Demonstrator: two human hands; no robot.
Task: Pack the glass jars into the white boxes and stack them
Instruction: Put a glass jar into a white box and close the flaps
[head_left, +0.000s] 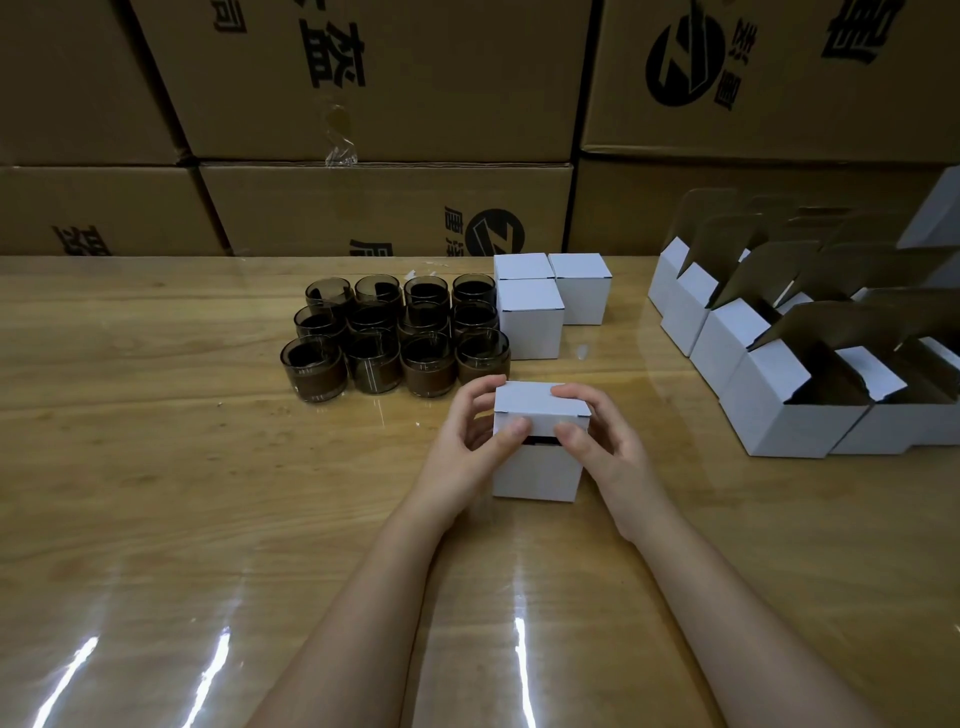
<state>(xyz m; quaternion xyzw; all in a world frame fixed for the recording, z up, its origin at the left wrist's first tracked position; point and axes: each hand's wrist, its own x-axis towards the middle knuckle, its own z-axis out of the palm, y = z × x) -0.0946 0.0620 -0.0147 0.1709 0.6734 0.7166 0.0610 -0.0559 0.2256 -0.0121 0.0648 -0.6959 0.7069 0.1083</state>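
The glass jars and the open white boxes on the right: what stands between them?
Three closed white boxes beside the jars, then bare table; the head view shows it.

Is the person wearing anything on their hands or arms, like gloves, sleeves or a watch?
Nothing shows. The left hand and right hand are bare, without gloves, and no ring is visible. The left forearm and right forearm are uncovered down to the picture's bottom edge: no sleeves, watch or wristband.
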